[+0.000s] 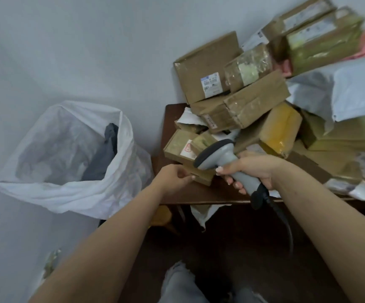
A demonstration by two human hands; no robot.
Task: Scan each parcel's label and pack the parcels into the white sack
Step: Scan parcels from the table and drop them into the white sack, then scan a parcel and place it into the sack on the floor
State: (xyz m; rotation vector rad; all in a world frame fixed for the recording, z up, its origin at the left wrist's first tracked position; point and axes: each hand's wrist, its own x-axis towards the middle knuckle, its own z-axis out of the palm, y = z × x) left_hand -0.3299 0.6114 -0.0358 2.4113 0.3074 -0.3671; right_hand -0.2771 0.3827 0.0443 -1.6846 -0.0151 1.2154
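Observation:
My right hand [249, 169] grips a grey handheld barcode scanner [218, 155] whose head points left over a small brown box [180, 147] with a white and red label. My left hand [173, 178] pinches the near corner of a flat brown parcel [201, 174] lying under that box at the table's left front corner. A heap of brown, yellow and white parcels [253, 106] covers the dark wooden table [199, 193]. The white sack [68, 154] stands open on the floor to the left, with a dark grey parcel [105, 154] inside.
A pale wall rises behind the sack and table. The scanner's black cable [279, 215] hangs down past the table's front edge. A white mailer [205, 213] droops under the table edge. My legs in light jeans [181, 283] show at the bottom.

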